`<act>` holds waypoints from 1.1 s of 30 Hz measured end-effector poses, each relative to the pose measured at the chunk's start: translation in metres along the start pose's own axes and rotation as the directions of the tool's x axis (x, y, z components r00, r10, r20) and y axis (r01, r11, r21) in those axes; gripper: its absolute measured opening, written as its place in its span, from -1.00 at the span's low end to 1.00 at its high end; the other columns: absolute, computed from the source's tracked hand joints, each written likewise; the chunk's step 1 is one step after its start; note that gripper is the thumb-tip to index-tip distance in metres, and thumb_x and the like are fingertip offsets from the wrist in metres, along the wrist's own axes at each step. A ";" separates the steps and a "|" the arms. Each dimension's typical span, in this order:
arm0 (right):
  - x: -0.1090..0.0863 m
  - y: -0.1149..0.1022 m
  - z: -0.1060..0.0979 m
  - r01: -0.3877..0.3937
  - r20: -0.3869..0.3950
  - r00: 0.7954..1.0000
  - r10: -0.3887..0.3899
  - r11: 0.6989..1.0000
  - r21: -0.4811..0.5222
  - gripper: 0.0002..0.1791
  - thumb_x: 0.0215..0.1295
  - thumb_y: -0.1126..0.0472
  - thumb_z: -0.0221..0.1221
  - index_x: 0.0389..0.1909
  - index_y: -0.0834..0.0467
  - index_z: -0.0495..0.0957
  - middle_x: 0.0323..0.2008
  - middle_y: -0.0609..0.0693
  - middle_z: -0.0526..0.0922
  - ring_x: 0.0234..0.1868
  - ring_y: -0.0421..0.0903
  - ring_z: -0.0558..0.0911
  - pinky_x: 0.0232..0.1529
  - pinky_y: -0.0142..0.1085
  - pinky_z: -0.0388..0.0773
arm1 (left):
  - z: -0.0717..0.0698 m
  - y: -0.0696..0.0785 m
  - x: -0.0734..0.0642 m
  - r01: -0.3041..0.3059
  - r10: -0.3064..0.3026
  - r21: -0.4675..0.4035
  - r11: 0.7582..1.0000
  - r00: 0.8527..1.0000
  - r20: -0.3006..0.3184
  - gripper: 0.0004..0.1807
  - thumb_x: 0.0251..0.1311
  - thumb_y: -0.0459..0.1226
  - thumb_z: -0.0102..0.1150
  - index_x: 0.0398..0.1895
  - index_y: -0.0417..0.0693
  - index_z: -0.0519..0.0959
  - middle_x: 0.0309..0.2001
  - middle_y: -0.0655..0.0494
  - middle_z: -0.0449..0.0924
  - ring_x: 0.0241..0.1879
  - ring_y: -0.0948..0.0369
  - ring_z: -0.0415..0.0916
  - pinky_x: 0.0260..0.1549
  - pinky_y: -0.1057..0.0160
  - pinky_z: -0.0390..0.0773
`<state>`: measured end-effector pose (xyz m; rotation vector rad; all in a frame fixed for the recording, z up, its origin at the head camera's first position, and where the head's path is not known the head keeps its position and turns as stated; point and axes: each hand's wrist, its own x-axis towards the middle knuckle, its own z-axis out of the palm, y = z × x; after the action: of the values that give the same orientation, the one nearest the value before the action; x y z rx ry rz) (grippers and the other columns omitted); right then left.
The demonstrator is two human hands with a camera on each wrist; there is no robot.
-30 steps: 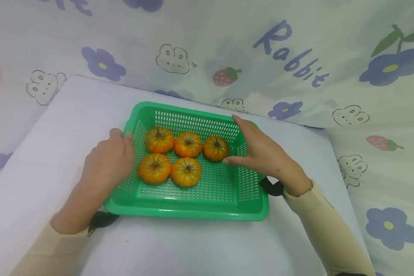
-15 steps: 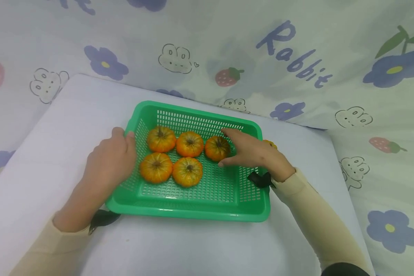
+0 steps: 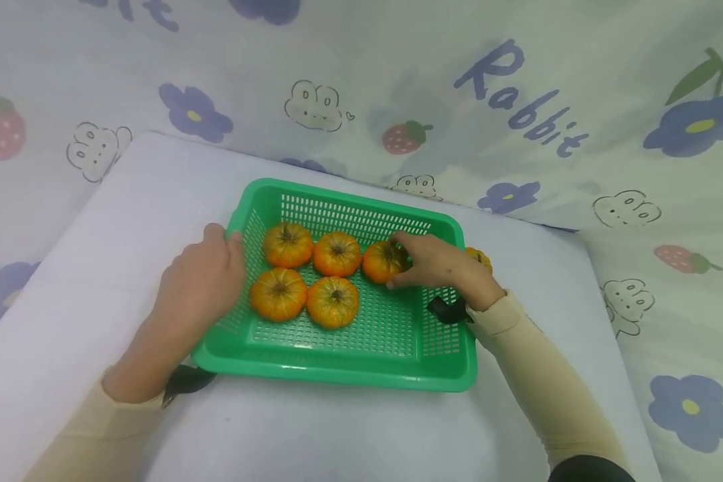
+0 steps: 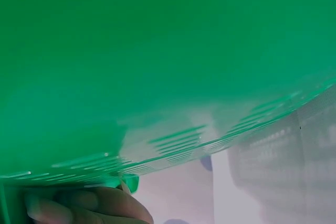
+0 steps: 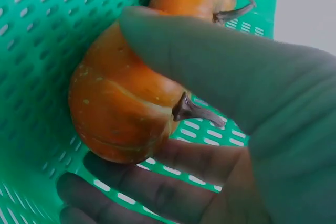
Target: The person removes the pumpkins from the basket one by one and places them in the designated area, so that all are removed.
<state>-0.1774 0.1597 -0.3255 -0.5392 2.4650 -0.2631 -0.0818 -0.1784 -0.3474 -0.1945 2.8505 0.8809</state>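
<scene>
A green plastic basket (image 3: 337, 375) with slotted walls holds several small orange pumpkins. My left hand (image 3: 201, 278) grips its left rim; in the left wrist view the fingers (image 4: 100, 203) curl in under the rim. At the right end of the back row, my right hand (image 3: 434, 262) holds a pumpkin (image 3: 381, 262), thumb on one side and fingers on the other. The right wrist view has this pumpkin (image 5: 121, 103) low against the basket floor, its brown stem toward the palm. Beside it sits another pumpkin (image 3: 337, 254), also in the basket.
The basket stands on a white-covered table (image 3: 361, 435). Outside the basket's right wall another orange pumpkin (image 3: 480, 258) shows partly behind the right wrist. A patterned cloth (image 3: 361, 87) with rabbits, flowers and strawberries hangs behind the table.
My right hand has moved left and down into the basket and closed around the right-hand pumpkin. The pumpkin outside the right wall has come into view. My left hand keeps its grip on the rim.
</scene>
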 end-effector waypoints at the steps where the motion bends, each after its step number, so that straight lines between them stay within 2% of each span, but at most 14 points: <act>1: 0.000 0.000 0.000 -0.002 -0.003 1.000 0.002 1.000 -0.003 -0.05 0.26 -0.11 0.47 0.54 0.15 0.25 0.40 0.18 0.47 0.34 0.15 0.50 0.31 0.10 0.45 | 0.000 0.000 0.000 -0.001 0.001 0.000 1.000 1.000 -0.002 -0.36 0.65 0.05 -0.58 0.09 -0.41 0.27 -0.38 -0.33 0.45 -0.48 -0.17 0.47 -0.65 0.02 0.42; 4: 0.001 0.001 0.000 -0.003 -0.009 1.000 0.003 1.000 -0.012 -0.07 0.25 -0.13 0.47 0.51 0.16 0.28 0.36 0.20 0.51 0.29 0.15 0.53 0.27 0.10 0.48 | -0.001 0.000 0.000 0.001 -0.001 0.001 1.000 1.000 -0.003 -0.35 0.65 0.06 -0.58 0.08 -0.40 0.28 -0.38 -0.33 0.45 -0.48 -0.17 0.47 -0.64 0.01 0.42; 10: 0.002 0.001 0.001 -0.015 -0.011 1.000 0.015 1.000 -0.016 0.00 0.22 -0.18 0.48 0.54 0.17 0.26 0.41 0.17 0.47 0.35 0.15 0.49 0.32 0.10 0.44 | -0.002 0.001 0.000 0.006 -0.006 0.001 1.000 1.000 0.002 -0.35 0.65 0.06 -0.59 0.08 -0.39 0.28 -0.39 -0.31 0.44 -0.50 -0.16 0.46 -0.66 0.03 0.42; 19: 0.000 0.002 0.002 -0.028 -0.009 1.000 0.027 0.999 -0.021 0.00 0.19 -0.22 0.48 0.50 0.17 0.30 0.38 0.16 0.51 0.31 0.12 0.53 0.29 0.07 0.48 | -0.001 0.002 -0.001 0.017 -0.016 -0.011 1.000 1.000 0.022 -0.34 0.64 0.08 -0.61 0.10 -0.39 0.27 -0.41 -0.28 0.43 -0.52 -0.13 0.46 -0.68 0.06 0.42; 26: 0.001 0.001 0.003 -0.012 -0.005 1.000 0.012 0.999 -0.037 -0.01 0.20 -0.25 0.47 0.49 0.18 0.31 0.35 0.16 0.53 0.28 0.11 0.54 0.29 0.06 0.47 | -0.002 0.002 -0.001 0.011 -0.011 -0.006 1.000 1.000 0.018 -0.34 0.65 0.07 -0.61 0.07 -0.39 0.28 -0.41 -0.29 0.43 -0.51 -0.14 0.45 -0.67 0.05 0.41; 33: 0.002 0.001 0.003 0.006 -0.009 1.000 -0.006 0.999 -0.038 -0.03 0.21 -0.23 0.47 0.49 0.17 0.32 0.36 0.14 0.52 0.32 0.11 0.51 0.32 0.05 0.45 | -0.005 0.003 -0.001 0.015 -0.015 -0.005 1.000 0.998 0.060 -0.33 0.64 0.08 -0.63 0.04 -0.39 0.28 -0.40 -0.28 0.42 -0.50 -0.13 0.45 -0.65 0.06 0.42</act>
<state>-0.1774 0.1593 -0.3290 -0.5631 2.4818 -0.2219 -0.0823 -0.1785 -0.3416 -0.1865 2.7882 0.8762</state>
